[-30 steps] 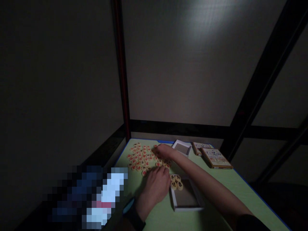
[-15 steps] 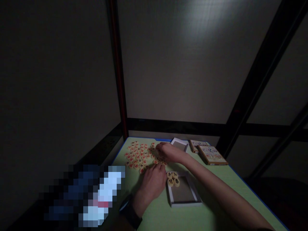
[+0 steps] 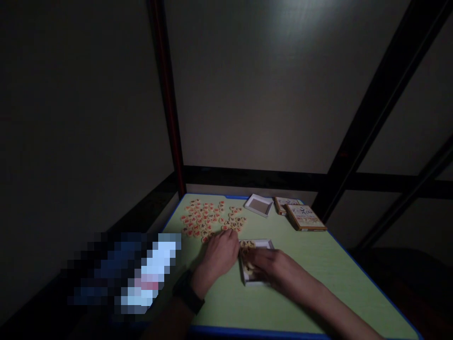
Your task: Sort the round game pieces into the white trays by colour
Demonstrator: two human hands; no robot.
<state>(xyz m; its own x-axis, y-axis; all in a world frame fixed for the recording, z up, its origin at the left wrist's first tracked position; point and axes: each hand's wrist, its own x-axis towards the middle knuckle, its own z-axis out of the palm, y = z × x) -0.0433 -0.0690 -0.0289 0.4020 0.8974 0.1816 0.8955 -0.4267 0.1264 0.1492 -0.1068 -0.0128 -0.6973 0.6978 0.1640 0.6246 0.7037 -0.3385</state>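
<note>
Many round Chinese chess pieces (image 3: 200, 218), pale with red or black characters, lie scattered face up on the table's left side. My left hand (image 3: 221, 250), with a dark watch (image 3: 189, 292) on its wrist, rests between these pieces and a shallow white box (image 3: 267, 244). Its fingers are curled together, and what they hold, if anything, is hidden. Over the box, my right hand (image 3: 272, 267) has its fingers pinched down at a chess piece (image 3: 249, 270) near the left wall. Some pieces (image 3: 247, 244) sit in the far left corner of the box; the right hand covers others.
An open white box part (image 3: 259, 206) with a grey inside stands at the table's far edge. Right of it lie two printed boxes (image 3: 306, 218), partly overlapping. The green table (image 3: 339, 283) has a blue edge and stands by grey walls. A blurred-out patch covers the lower left.
My right hand has moved from the scattered pieces back toward me, over the white box. My left hand stays close to the box's left side. The camera view has shifted slightly.
</note>
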